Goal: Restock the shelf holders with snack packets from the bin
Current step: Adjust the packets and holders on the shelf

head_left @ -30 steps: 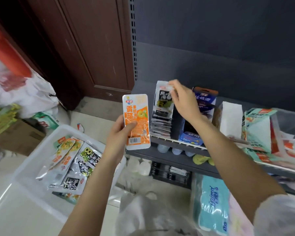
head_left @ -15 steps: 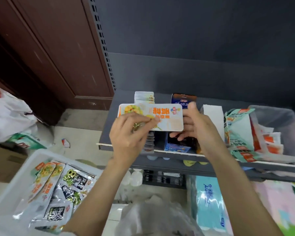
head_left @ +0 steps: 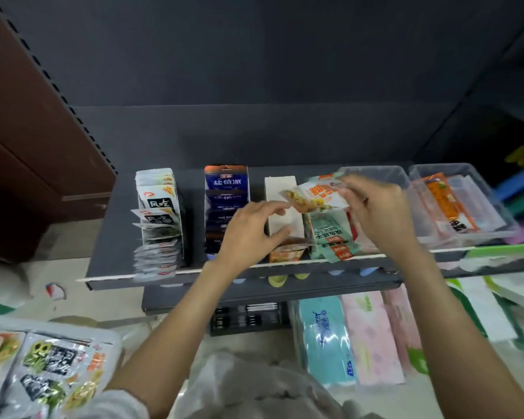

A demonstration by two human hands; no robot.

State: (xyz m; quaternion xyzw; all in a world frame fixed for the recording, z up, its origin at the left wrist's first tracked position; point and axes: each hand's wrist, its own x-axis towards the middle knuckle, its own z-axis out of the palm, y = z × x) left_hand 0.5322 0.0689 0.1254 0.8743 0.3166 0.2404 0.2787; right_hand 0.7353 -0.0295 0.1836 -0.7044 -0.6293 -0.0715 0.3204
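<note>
Broadly, partway through restocking: on the shelf (head_left: 115, 237), a full holder of grey packets (head_left: 159, 219) at its left end, a blue-packet holder (head_left: 226, 204) beside that, then a white holder (head_left: 280, 204) nearly empty but for an orange packet (head_left: 286, 252) at its front. Below and left of the shelf, the bin (head_left: 43, 367) with plenty of packets yet to place. Above the white holder, the right hand (head_left: 375, 213) pinching an orange-and-white snack packet (head_left: 313, 196); the left hand (head_left: 248, 234) open, fingers loose, touching the packet's corner at most, over the white holder.
</note>
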